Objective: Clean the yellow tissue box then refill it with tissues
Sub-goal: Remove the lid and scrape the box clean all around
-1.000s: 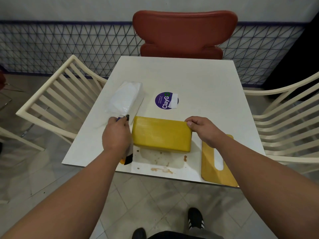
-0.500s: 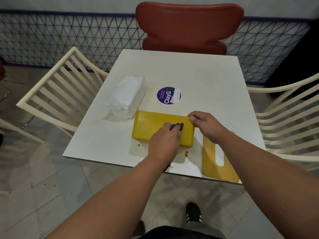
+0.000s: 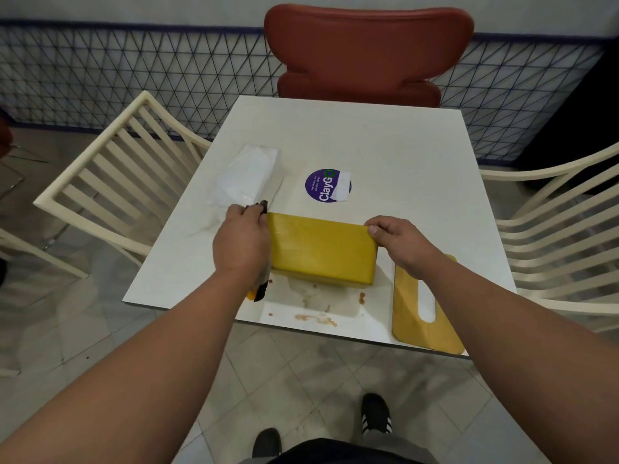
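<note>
White tabletop (image 3: 385, 145): one yellow tissue box (image 3: 321, 251) between two hands; left hand (image 3: 243, 244) grip clamps one scraper (image 3: 260, 289), right hand (image 3: 398, 241) grip pinches box's corner; one tissue pack (image 3: 248, 177) beyond left grip

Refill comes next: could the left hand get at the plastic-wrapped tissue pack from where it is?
Probably yes: the left hand is just beside the white plastic-wrapped tissue pack, nothing between, but its grip holds a dark tool.

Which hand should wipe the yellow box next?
Probably the left hand: it already grips the dark cleaning tool at the yellow rectangular tissue box's left end, while the right hand steadies the box's other end.
</note>
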Demonstrator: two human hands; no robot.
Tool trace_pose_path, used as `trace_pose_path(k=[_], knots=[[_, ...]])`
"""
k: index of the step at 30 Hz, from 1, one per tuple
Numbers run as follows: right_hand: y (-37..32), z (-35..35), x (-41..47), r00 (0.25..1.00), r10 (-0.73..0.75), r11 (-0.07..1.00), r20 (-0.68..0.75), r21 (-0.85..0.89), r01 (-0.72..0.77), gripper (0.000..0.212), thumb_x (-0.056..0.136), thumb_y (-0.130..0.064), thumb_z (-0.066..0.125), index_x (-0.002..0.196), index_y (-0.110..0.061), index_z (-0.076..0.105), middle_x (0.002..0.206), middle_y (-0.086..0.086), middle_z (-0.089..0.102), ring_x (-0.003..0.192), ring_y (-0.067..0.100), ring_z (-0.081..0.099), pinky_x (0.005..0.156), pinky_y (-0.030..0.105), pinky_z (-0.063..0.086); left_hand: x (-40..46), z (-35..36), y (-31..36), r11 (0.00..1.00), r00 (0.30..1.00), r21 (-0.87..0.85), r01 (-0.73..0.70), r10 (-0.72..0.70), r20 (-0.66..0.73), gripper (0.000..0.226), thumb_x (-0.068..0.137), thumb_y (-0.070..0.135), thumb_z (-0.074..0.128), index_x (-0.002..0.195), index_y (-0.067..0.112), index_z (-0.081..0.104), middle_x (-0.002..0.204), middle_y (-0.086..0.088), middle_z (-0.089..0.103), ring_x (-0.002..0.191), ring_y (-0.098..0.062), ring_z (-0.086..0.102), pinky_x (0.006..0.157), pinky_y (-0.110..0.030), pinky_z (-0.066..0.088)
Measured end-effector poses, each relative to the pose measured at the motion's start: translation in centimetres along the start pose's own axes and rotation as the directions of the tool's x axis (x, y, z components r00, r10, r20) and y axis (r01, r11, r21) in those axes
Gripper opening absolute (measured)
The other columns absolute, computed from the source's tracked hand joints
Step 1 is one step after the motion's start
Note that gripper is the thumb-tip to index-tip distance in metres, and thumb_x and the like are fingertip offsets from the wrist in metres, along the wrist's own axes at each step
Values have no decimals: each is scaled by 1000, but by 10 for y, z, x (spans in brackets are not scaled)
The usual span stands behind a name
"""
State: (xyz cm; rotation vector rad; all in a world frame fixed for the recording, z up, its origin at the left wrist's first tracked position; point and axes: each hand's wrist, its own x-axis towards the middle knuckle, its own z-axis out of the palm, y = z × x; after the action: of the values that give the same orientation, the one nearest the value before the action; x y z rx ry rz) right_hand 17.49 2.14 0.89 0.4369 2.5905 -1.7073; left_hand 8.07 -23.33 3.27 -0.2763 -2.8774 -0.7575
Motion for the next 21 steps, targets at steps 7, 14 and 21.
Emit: trace_pose_path(k=[7,14,21], knots=[[-1,0,0,1000,4,1000,-10,-4,-4,20,101,-21,46,103,-15,65,104,5,65,98,20,57,89,36,46,-11,31,51,966,958,108,-237,214,191,36,99,24,39,131,20,56,118,-11,53,96,-32,60,73,-37,47],[-1,0,1,1000,-14,1000,-8,-28,14,22,101,-23,46,101,-16,67,98,2,67,95,20,60,88,38,48,-32,49,88,908,883,86,-411,372,285,33,99,25,39,126,20,57,109,-8,53,88,-28,59,64,-35,44],[-2,-1,-1,1000,-12,999,-5,-41,12,21,101,-22,46,103,-15,65,99,1,65,97,19,58,88,37,46,-4,21,33,993,978,37,-115,107,177,34,99,28,36,118,20,63,111,-10,53,91,-32,58,74,-36,45]])
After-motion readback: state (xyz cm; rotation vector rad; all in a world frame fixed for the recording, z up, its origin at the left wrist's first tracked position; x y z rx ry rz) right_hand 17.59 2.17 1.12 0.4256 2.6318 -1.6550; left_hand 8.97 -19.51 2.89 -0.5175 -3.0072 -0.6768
